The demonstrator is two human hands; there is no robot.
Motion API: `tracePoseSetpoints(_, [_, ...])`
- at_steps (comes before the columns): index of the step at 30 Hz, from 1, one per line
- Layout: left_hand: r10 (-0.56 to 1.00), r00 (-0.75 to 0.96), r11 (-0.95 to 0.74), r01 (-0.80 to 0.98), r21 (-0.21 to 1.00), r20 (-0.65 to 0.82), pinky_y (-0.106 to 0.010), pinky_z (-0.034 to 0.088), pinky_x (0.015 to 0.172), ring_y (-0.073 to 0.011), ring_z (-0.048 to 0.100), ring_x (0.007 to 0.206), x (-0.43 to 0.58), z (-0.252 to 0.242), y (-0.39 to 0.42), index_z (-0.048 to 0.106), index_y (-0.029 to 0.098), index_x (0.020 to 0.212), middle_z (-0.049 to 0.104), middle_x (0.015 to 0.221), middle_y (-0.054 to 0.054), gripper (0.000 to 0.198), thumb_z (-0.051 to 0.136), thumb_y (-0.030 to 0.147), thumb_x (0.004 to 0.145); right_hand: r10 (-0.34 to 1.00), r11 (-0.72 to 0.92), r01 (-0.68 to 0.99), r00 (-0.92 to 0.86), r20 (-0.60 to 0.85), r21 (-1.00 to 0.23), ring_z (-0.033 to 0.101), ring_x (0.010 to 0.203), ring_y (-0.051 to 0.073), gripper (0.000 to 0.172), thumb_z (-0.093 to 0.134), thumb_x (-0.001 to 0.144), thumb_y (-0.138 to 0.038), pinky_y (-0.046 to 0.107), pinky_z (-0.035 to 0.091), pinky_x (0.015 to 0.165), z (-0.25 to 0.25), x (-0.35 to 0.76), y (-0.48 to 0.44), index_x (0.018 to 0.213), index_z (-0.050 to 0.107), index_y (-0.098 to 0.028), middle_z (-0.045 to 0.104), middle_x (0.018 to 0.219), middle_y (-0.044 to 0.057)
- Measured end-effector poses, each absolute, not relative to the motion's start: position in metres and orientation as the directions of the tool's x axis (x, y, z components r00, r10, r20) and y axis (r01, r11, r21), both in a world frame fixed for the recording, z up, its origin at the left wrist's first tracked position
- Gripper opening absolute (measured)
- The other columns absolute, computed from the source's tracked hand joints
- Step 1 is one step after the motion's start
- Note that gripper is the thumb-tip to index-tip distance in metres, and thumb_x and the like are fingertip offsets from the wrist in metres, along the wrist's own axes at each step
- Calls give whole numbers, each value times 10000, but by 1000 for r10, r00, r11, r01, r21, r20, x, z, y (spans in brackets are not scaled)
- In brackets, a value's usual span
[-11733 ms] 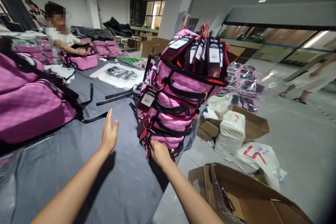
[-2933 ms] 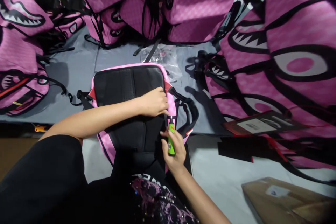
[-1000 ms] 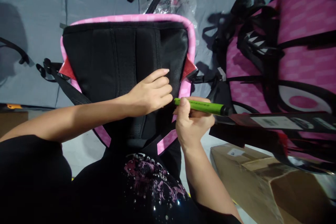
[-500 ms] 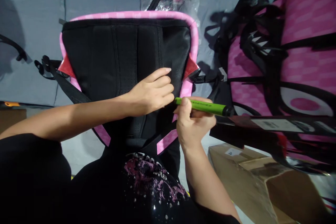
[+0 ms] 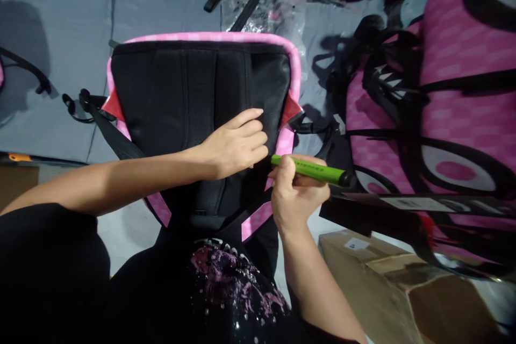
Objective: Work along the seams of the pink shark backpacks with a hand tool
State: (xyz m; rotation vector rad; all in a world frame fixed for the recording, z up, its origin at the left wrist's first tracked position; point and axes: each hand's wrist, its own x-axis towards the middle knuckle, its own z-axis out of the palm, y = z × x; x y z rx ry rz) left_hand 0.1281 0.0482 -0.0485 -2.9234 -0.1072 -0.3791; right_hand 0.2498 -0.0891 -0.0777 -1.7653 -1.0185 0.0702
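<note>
A pink backpack (image 5: 193,91) lies face down on the grey table, its black padded back panel up and its lower end against my body. My left hand (image 5: 236,142) rests on the panel near its right edge, fingers curled and pressing the fabric. My right hand (image 5: 296,193) is closed round a green pen-like tool (image 5: 310,169), whose tip touches the backpack's right seam just beside my left fingers. Black straps (image 5: 100,123) trail from the backpack's left side.
More pink backpacks with a toothy-face print (image 5: 435,118) are piled at the right, with black hang tags (image 5: 419,204). A clear plastic bag (image 5: 270,8) lies beyond the backpack. An open cardboard box (image 5: 407,290) stands at the lower right. Grey table cover (image 5: 60,64) spreads left.
The view has shifted slightly, so the backpack sits a little lower and to the right. Both hands keep their hold; the green tool's tip stays at the right seam.
</note>
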Motion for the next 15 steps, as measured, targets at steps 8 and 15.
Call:
tracePoseSetpoints(8, [10,953,-972,81,-221,303,-398,393,1126,-179,583,891,132,-44,50,633,203,831,580,787,0,286,444,344,993,698,-27,594,587,410,-804,627,538,136,181,630,918,-319,279,505,528,-82,258,-91,832,659,-163,664,736,29])
tracePoseSetpoints(15, [134,967,-952,186,-243,216,-432,436,1006,-187,580,897,107,29,29,611,211,842,585,794,5,362,430,490,986,650,285,267,652,390,-921,674,573,148,190,631,931,-343,269,537,482,-39,241,-108,1051,597,-201,698,797,5])
